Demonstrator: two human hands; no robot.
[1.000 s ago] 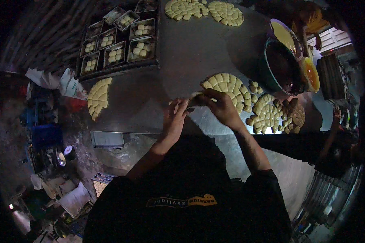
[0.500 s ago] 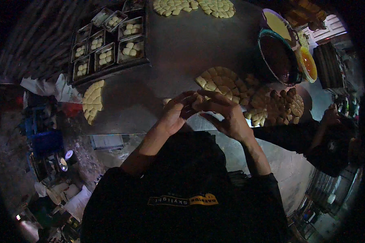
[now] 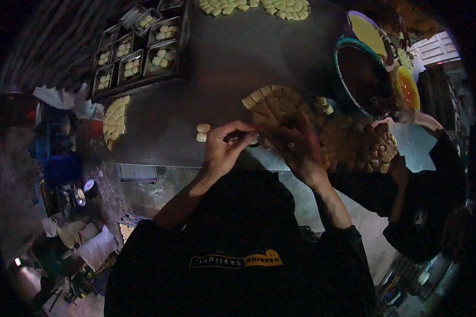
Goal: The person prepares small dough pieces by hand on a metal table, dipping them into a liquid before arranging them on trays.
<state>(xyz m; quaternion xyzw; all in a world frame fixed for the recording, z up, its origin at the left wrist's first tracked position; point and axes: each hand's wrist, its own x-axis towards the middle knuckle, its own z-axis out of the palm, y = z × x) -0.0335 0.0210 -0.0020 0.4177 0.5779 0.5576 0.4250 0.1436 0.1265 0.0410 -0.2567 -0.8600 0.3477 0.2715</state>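
My left hand (image 3: 225, 148) and my right hand (image 3: 296, 148) meet above the near edge of the dark metal table (image 3: 217, 63), fingers bent together around what looks like a small piece of dough, mostly hidden and shadowed. Two pale dough balls (image 3: 202, 132) lie just left of my left hand. Beyond my right hand is a round of dough cut into pieces (image 3: 269, 100), with more cut dough (image 3: 381, 150) to its right. Another section of cut dough (image 3: 114, 120) lies at the table's left end.
A dark tray (image 3: 174, 68) holds square tins of dough balls at upper left; more dough rounds (image 3: 285, 8) lie at the far edge. A green-rimmed basin (image 3: 362, 79) and yellow bowls (image 3: 406, 87) stand at right. A co-worker's arm (image 3: 428, 121) reaches in beside them; blue crates (image 3: 61, 169) are at left.
The two dough balls have come into view beside my left hand. My fingers have shifted around the small piece. The co-worker has leaned in, a hand now near the bowls.
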